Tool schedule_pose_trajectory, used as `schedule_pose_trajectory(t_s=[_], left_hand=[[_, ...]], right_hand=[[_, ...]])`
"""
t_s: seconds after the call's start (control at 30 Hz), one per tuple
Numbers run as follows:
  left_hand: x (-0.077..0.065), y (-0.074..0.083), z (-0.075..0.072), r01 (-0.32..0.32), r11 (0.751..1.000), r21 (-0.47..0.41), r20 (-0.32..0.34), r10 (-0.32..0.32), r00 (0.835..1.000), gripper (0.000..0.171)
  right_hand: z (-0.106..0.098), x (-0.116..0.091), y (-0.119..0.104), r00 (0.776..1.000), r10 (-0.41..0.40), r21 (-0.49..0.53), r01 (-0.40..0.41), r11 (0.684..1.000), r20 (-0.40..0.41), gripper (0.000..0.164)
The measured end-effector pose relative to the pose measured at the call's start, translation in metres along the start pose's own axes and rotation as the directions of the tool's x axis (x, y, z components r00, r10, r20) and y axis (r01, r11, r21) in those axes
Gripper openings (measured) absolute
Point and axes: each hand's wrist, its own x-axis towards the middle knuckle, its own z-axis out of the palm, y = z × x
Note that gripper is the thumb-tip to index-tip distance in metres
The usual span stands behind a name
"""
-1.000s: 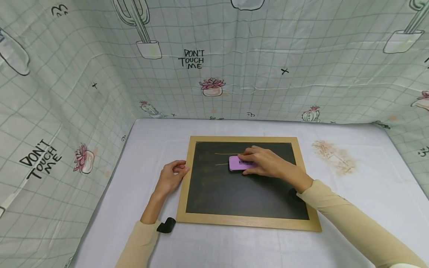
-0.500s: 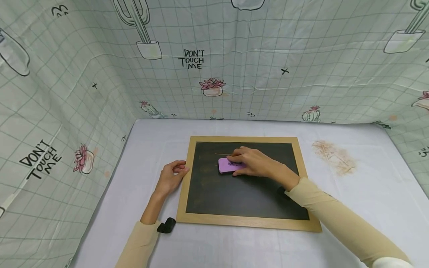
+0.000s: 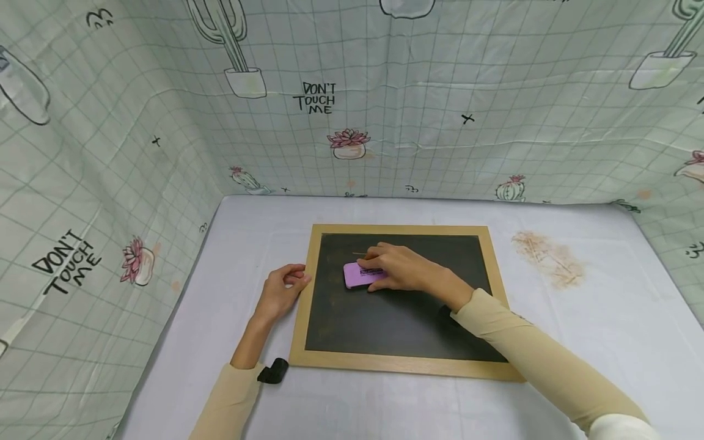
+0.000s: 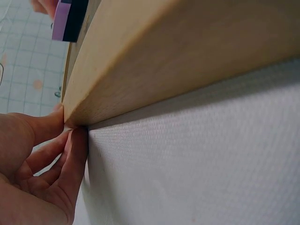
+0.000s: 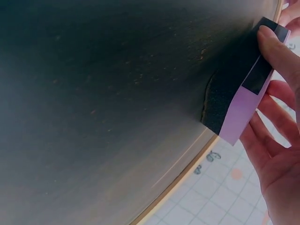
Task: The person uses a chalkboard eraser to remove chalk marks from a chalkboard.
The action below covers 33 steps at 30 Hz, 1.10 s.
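A framed chalkboard [image 3: 407, 324] lies flat on the white-covered table, its wooden border around a dark surface. My right hand [image 3: 404, 269] grips a purple chalkboard eraser [image 3: 357, 275] with a dark felt underside, thumb on one side and fingers on the other. The right wrist view shows the eraser [image 5: 241, 110] with its felt against the board, amid faint smears and specks. Part of a thin chalk line [image 5: 180, 161] shows near the far border. At the left border, my left hand [image 3: 280, 293] pinches the wooden frame [image 4: 108, 79] between thumb and finger.
A brownish dust smudge [image 3: 550, 260] marks the tablecloth right of the board. Printed fabric [image 3: 418, 122] with cactus drawings hangs behind and at the sides. A black wrist device [image 3: 273, 371] sits at my left cuff.
My right hand has slid the eraser leftward and slightly nearer across the board. The lower chalk line no longer shows, and less of the upper one is visible. My left hand stays put.
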Motion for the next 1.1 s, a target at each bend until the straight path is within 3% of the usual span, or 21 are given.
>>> schedule_pose_trajectory(t_s=[0.43,1.1], left_hand=[[0.000,0.001,0.001,-0.009,1.000,-0.008,-0.004,0.009,1.000,0.032],[-0.001,0.001,0.001,-0.006,1.000,-0.014,-0.007,0.005,1.000,0.032]], right_hand=[[-0.001,-0.006,0.001,1.000,0.002,-0.058,-0.003,0.998,-0.021,0.058],[-0.011,-0.045,0.013,0.997,0.066,-0.048,-0.068,0.997,-0.030,0.057]])
